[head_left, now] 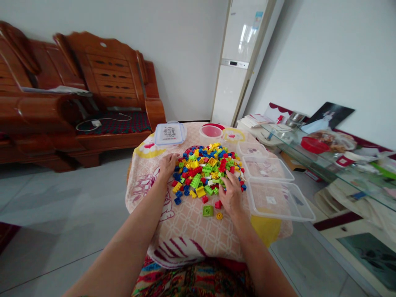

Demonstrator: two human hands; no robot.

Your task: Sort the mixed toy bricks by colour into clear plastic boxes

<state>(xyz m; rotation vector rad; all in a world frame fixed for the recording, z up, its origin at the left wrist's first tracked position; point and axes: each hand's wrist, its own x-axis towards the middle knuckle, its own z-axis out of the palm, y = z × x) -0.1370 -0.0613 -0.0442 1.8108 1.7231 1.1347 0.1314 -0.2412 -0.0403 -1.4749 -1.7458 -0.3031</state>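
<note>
1. Left forearm reaches forward; the left hand (168, 167) lies palm down at the pile's left edge, fingers pointing inward; I cannot tell whether its grip holds anything.
2. Right forearm angles inward; the right hand (231, 194) curves over the pile's right side, its grip wide, thumb and fingers parted.
3. One pile of bricks (201, 170), too many to count, sits mid-worktop (192, 237) between the hands; one green brick (208, 211) and one yellow ring (219, 215) lie nearer.
4. Three trays (283, 201) stand right; one box (169, 134) and one tub (210, 132) stand behind.
</note>
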